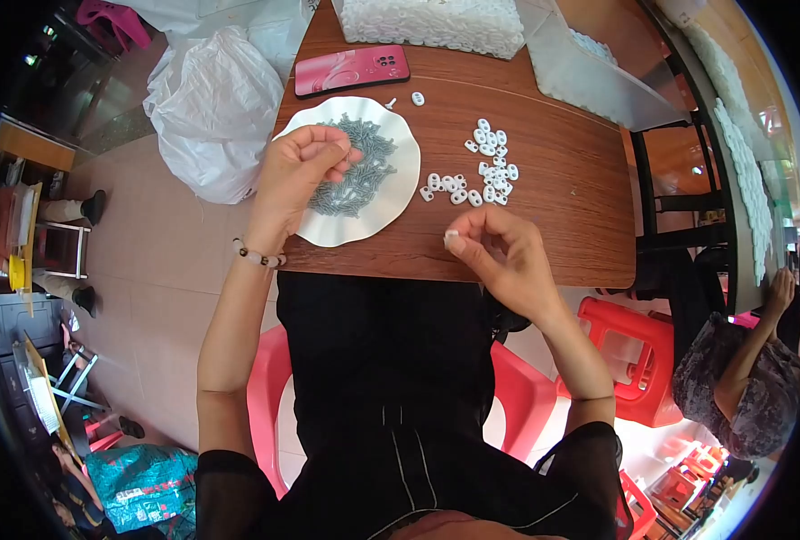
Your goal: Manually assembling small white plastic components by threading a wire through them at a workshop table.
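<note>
My left hand [296, 175] is over a white wavy-edged plate [406, 175] heaped with small grey screws [366, 184]. Its thumb and fingertips are pinched together; whatever they hold, if anything, is too small to make out. Near the table's front edge, my right hand [510, 261] pinches a small white plastic piece [452, 238] between thumb and forefinger. Just beyond it lie loose white oval plastic pieces with two holes [490, 137], scattered in a curved group. One more oval piece [418, 98] and a tiny white part [391, 103] rest beyond the plate.
A pink phone [353, 71] lies behind the plate. Clear bins stand at the back, one filled with white pieces [431, 25], another [589, 85] at the right edge. A white plastic bag [215, 112] bulges left of the table [580, 193]. Another person [742, 387] sits at far right.
</note>
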`<state>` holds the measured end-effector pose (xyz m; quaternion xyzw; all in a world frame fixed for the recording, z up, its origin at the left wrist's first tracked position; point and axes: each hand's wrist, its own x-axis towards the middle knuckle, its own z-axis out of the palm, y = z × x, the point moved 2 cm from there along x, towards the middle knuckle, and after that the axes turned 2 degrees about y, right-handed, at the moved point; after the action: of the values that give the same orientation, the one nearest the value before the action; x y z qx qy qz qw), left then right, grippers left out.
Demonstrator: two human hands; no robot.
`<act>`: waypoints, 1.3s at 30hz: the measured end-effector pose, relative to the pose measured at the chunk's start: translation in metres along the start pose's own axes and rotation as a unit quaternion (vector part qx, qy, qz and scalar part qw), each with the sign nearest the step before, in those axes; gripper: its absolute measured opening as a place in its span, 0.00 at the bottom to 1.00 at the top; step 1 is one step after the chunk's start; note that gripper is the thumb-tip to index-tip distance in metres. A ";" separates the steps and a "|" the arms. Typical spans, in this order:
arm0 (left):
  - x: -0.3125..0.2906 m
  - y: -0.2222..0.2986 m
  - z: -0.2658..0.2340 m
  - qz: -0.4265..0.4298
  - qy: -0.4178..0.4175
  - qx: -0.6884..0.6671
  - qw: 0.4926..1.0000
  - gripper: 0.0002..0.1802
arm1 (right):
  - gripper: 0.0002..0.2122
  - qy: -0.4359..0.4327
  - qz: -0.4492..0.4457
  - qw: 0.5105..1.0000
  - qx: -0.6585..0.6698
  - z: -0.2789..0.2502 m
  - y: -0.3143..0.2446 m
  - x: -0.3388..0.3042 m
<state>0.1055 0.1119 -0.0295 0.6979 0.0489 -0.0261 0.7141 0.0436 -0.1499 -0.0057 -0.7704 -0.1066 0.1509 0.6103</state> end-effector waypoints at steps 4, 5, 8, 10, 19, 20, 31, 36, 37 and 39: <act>-0.013 0.008 -0.001 -0.045 0.025 -0.102 0.994 0.15 | 0.05 0.002 -0.048 0.999 0.009 0.011 -0.014 0.033; -0.016 0.009 0.001 -0.043 0.024 -0.103 0.993 0.15 | 0.05 0.003 -0.049 0.999 0.007 0.014 -0.014 0.043; -0.026 0.012 0.010 -0.013 0.052 -0.131 0.990 0.16 | 0.08 -0.054 -0.072 0.996 -0.016 0.029 -0.015 0.066; -0.035 0.016 0.015 0.007 0.067 -0.155 0.986 0.16 | 0.08 -0.069 -0.047 0.996 0.039 0.043 -0.015 0.074; -0.046 0.010 0.014 0.026 0.071 -0.172 0.982 0.17 | 0.11 -0.076 0.001 0.977 0.199 0.068 -0.017 0.086; -0.046 0.010 0.013 0.030 0.070 -0.169 0.983 0.17 | 0.10 -0.075 0.002 0.978 0.197 0.068 -0.016 0.086; -0.039 -0.001 0.001 0.079 0.096 -0.055 0.991 0.15 | 0.08 -0.039 -0.031 0.995 0.091 0.063 -0.015 0.088; -0.040 -0.010 0.000 0.150 0.094 0.085 0.980 0.09 | 0.07 -0.027 -0.049 0.998 0.034 0.054 -0.012 0.084; -0.042 -0.010 0.005 0.158 0.083 0.063 0.982 0.08 | 0.07 -0.026 -0.048 0.998 0.034 0.052 -0.011 0.082; -0.048 -0.007 0.013 0.163 0.070 0.040 0.983 0.07 | 0.06 -0.037 -0.036 0.999 -0.016 0.048 -0.012 0.076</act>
<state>0.0576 0.0972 -0.0309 0.7243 -0.0166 0.1376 0.6755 0.0977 -0.0774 -0.0122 -0.7697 -0.1590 0.1559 0.5983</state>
